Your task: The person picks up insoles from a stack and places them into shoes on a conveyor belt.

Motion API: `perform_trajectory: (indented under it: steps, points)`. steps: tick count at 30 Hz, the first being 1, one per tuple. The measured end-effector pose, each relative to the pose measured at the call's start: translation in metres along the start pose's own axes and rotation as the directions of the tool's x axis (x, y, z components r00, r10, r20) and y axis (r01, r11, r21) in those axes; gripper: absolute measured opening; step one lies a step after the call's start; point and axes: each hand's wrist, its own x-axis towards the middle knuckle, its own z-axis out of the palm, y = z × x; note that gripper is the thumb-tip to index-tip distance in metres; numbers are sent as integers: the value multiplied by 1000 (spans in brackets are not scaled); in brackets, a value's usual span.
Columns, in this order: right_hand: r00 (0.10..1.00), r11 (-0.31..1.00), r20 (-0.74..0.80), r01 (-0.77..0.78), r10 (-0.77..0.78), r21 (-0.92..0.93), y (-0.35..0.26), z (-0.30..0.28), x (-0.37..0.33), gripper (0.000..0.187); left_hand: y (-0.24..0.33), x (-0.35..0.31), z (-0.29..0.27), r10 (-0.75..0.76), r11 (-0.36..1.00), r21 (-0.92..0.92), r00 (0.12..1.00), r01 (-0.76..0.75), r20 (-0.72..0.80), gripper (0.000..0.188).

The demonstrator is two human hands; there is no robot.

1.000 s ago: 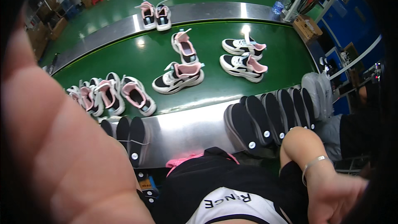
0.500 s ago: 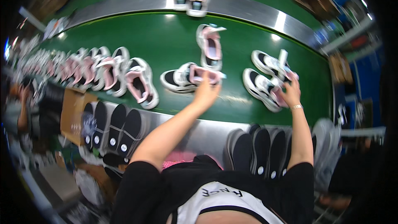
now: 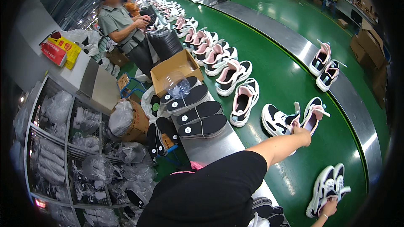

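My left hand (image 3: 301,136) is closed on the pink-lined collar of a black-and-white sneaker (image 3: 275,120) lying on the green surface (image 3: 290,84). Its fingertips are partly hidden inside the collar. Just beyond that hand a second sneaker (image 3: 314,111) of the same kind stands with its tongue raised. At the lower right my right hand (image 3: 330,207) grips the heel end of one sneaker (image 3: 322,189), and another sneaker (image 3: 339,176) lies close alongside it. One more sneaker (image 3: 245,101) stands to the left of my left hand.
Rows of sneakers (image 3: 216,54) run far along the surface. On the metal ledge (image 3: 235,143) lie tied bundles of black insoles (image 3: 202,126) beside an open carton (image 3: 174,69). Two sneakers (image 3: 326,71) stand on the far metal strip. A person (image 3: 122,29) stands at the left.
The view has swung left, bringing in the person and the shelving. Both hands stay at their sneakers. The right-hand pair now lies closer together.
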Motion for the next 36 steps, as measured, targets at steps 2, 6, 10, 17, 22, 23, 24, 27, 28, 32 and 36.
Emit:
perform_trajectory:
  steps: [2, 6, 10, 17, 22, 23, 24, 27, 28, 32, 36]
  points:
    - [984, 983, -119, -117, 134, 142, -8, -30, -27, 25, -9, -15, 17, 71, 997, 20, 993, -69, -98, 21]
    - [980, 1000, -198, -9, 7, -8, 2, -55, -57, 31, -35, -59, 27, 146, 987, -49, 986, -150, -79, 23]
    - [958, 980, -232, 135, -166, -143, -9, -93, -99, 37, -71, -105, 38, 256, 962, -46, 947, -269, -192, 22]
    - [956, 840, -84, 288, -281, 460, -53, -82, -216, 24, -121, -179, 48, 482, 875, 56, 852, -482, -203, 34]
    - [971, 844, 123, 110, -203, 525, -187, -129, -352, 24, -150, -236, 70, 559, 825, 222, 809, -520, -180, 37]
    - [969, 875, 95, 160, -227, 457, -192, -116, -360, 25, -160, -241, 77, 595, 803, 196, 782, -563, -188, 34]
    - [957, 898, 53, 249, -286, 363, -191, -102, -364, 30, -164, -243, 80, 617, 787, 174, 757, -593, -214, 33]
    - [988, 965, 29, 144, -154, 221, -194, -88, -373, 43, -161, -260, 90, 693, 721, 135, 704, -680, -155, 32]
    - [993, 973, 47, 94, -106, 209, -196, -85, -376, 47, -161, -265, 96, 722, 691, 115, 675, -714, -152, 32]
    - [1000, 983, -2, 6, -6, 183, -206, -75, -390, 60, -182, -276, 97, 788, 578, 2, 558, -816, -262, 32]
    - [999, 986, 29, -28, 23, 166, -215, -77, -392, 65, -222, -257, 95, 378, 612, -463, 751, -642, -542, 27]
